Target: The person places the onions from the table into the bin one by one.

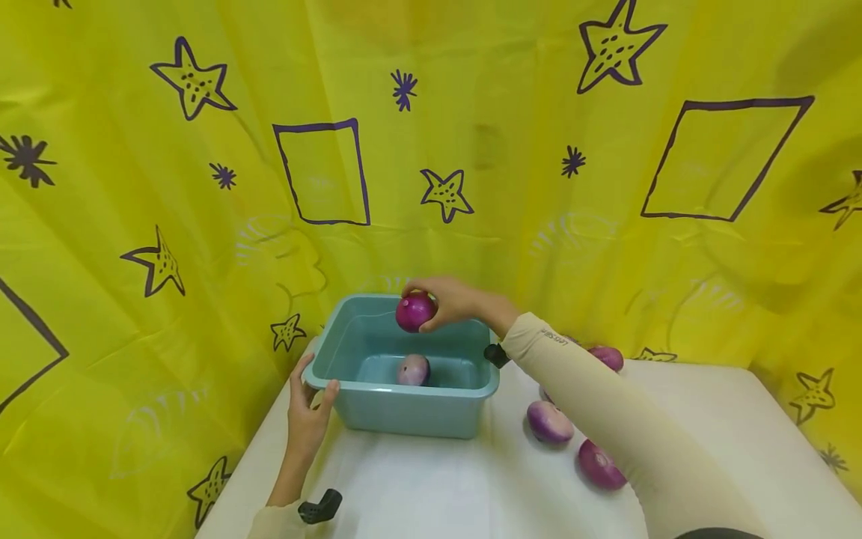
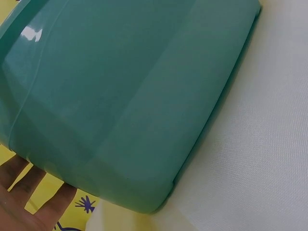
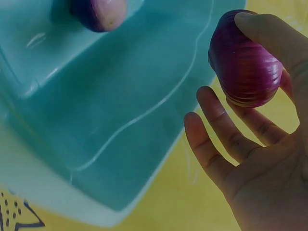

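A red onion (image 1: 416,312) is pinched between the thumb and fingers of my right hand (image 1: 453,301), above the back part of a teal plastic tub (image 1: 411,412). In the right wrist view the onion (image 3: 245,62) is dark purple and glossy, and two fingers stand off it. My left hand (image 1: 311,415) grips the tub's front left corner, thumb at the front rim and fingers along the left side. In the left wrist view, fingers (image 2: 57,204) touch the tub wall (image 2: 120,96). Inside the tub lies one paler purple-and-white onion (image 1: 414,370).
Several onions lie right of the tub on the white table (image 1: 680,427), among them a pale one (image 1: 549,422), a purple one (image 1: 601,466) and another (image 1: 607,358) farther back. The right sleeve partly covers the group. A yellow patterned curtain (image 1: 498,97) hangs behind the table.
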The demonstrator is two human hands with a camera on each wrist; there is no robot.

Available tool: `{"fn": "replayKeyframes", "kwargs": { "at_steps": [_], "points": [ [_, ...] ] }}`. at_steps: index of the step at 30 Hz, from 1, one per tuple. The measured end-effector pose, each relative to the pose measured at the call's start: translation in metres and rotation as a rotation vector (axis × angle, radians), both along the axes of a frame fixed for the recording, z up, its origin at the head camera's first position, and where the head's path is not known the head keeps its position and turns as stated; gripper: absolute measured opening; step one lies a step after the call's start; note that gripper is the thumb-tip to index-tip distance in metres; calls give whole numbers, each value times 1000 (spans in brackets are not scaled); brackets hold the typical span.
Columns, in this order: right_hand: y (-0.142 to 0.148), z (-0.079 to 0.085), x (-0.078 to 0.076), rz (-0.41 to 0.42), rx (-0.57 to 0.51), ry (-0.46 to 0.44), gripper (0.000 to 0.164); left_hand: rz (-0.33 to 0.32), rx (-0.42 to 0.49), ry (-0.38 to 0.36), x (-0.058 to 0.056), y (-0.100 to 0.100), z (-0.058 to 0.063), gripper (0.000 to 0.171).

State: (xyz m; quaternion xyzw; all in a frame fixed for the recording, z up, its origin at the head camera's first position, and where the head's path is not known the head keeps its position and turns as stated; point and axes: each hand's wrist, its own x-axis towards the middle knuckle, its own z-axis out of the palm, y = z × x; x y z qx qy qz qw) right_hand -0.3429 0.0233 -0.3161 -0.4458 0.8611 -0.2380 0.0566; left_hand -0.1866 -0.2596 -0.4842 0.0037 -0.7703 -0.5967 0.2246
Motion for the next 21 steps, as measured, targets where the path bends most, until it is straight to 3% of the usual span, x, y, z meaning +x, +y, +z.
{"fn": "replayKeyframes", "kwargs": {
  "at_steps": [6,13,21],
  "points": [
    [-13,-10,-1,1,13,-36,66,4,0,1,-1,0,-1,68],
    [-21,-22,-7,30,53,6,62,6,-5,9,-1,0,0,68],
    [-24,-26,-7,18,93,-38,69,15,-18,-1,0,0,0,69]
  ]
}}
